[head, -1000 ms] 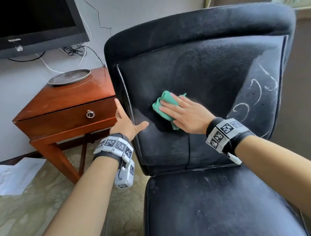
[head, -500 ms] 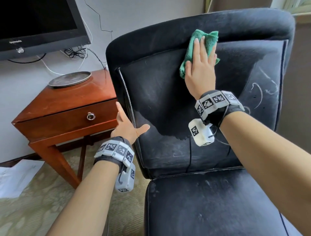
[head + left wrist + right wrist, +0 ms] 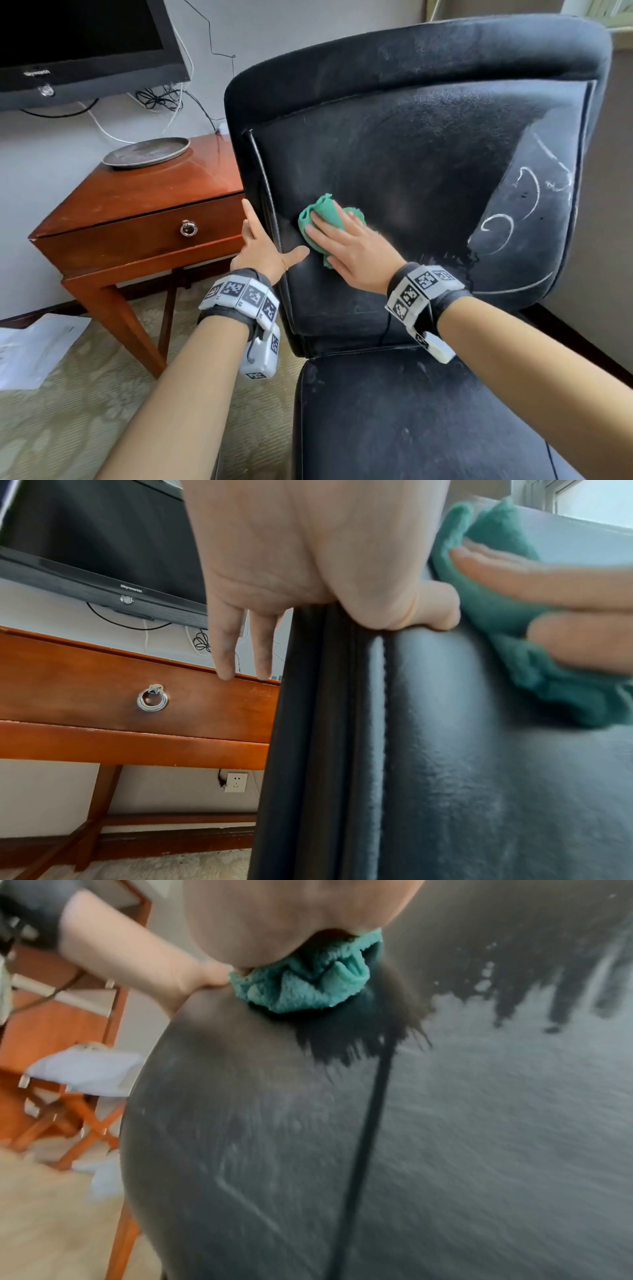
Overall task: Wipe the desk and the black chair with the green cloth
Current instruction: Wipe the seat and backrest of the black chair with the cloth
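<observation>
The right hand (image 3: 349, 251) lies flat, fingers straight, pressing the bunched green cloth (image 3: 323, 214) against the lower left of the black chair (image 3: 428, 164) backrest; the palm hides much of the cloth. The left hand (image 3: 262, 246), grip released, braces the backrest's left edge, thumb on the front. The wooden table (image 3: 137, 205) stands just left. The right wrist view is blurred.
</observation>
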